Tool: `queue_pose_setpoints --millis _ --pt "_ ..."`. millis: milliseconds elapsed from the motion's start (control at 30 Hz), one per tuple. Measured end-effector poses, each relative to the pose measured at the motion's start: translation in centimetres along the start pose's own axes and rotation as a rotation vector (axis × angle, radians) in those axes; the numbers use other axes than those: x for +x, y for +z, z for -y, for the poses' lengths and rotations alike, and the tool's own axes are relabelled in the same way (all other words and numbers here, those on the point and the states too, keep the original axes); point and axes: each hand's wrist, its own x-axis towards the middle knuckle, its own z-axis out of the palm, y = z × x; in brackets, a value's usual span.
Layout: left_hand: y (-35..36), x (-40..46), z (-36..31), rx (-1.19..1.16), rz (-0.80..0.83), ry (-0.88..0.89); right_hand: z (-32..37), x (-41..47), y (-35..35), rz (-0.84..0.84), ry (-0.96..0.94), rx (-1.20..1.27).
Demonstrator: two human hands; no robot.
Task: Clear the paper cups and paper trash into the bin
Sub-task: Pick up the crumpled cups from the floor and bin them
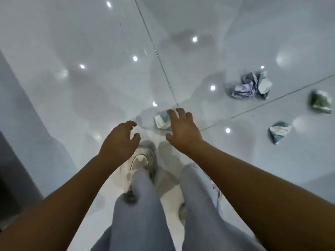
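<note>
Right hand (183,130) overlaps crumpled paper (161,121) on floor (90,51).

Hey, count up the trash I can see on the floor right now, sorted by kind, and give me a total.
Crumpled paper wads: 4, one by the right hand, a purple one, a green one, a blue-white one
Paper cups: 0 in view
Total: 4

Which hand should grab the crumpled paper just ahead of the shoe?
Right. The right hand hangs open directly over that crumpled paper, fingers overlapping it. The left hand is open too, but off to its side.
</note>
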Motion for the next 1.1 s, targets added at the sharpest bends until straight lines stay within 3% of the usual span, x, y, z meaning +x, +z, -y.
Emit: queue_pose_setpoints --millis 233,367,533,633,767,900,1100 --pt "-0.8 7.5 -2.0 0.003 -0.008 0.099 -1.9 3.9 2.2 -0.092 -0.206 -0.244" --pt "-2.2 10.6 -5.4 -0.07 0.041 0.14 -3.3 5.2 -0.6 -0.135 -0.237 -0.087" --pt "-3.3 12.6 -10.9 -0.507 0.258 0.083 -4.4 7.0 -5.5 -0.261 -0.209 0.071" --pt "-2.9 12.9 -13.1 -0.587 0.321 0.142 -5.0 7.5 -6.9 -0.346 -0.184 0.186" --pt "-2.0 13.2 -14.6 -0.55 0.264 0.287 -5.9 7.4 -7.5 -0.396 -0.173 0.233" --pt "-1.4 13.4 -15.2 -0.624 0.248 0.28 -7.3 6.2 -7.9 -0.41 -0.154 0.207" --pt "-0.5 14.5 -14.7 -0.619 0.114 0.224 -13.4 4.3 -8.5 -0.457 0.041 -0.114"
